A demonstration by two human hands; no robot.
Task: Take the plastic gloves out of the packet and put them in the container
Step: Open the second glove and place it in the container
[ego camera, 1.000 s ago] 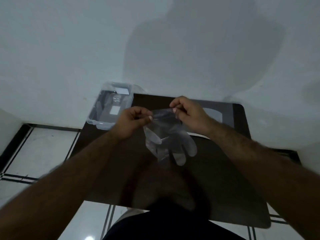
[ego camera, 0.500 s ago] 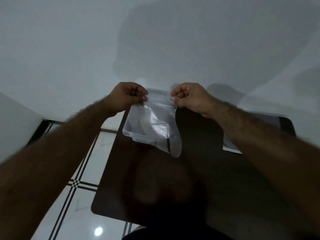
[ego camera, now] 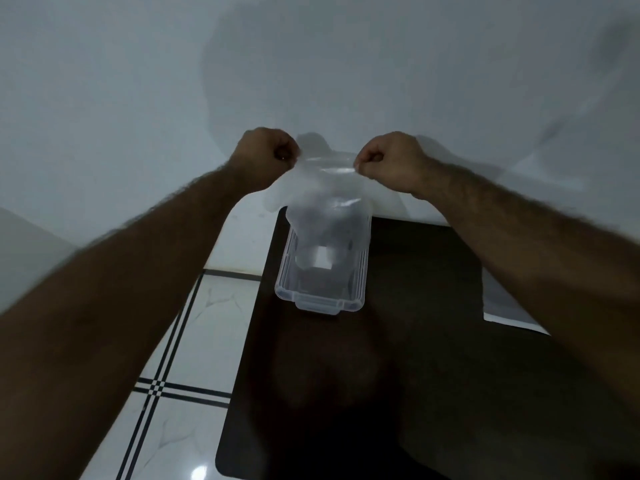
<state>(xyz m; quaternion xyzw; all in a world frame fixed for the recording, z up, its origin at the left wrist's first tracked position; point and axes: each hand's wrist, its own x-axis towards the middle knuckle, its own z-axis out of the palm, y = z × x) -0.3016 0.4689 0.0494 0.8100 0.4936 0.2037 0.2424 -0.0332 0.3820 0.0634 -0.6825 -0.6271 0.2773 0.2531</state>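
Note:
A clear plastic glove [ego camera: 325,199] hangs by its cuff, stretched between both hands. My left hand [ego camera: 268,154] pinches the cuff's left corner and my right hand [ego camera: 388,161] pinches the right corner. The glove's fingers dangle down into the clear rectangular plastic container [ego camera: 320,301], which stands at the far left of the dark table [ego camera: 415,341]. The packet [ego camera: 502,306], pale and flat, lies on the table at the right, partly hidden behind my right forearm.
A pale wall [ego camera: 138,98] rises right behind the table. To the left lies a white tiled floor [ego camera: 194,334] with black lines. My shadow darkens the table's near part.
Both hands have carried the glove from the table's middle to the left and farther away, over the container. The glove's fingers now hang into it. The view has shifted with them.

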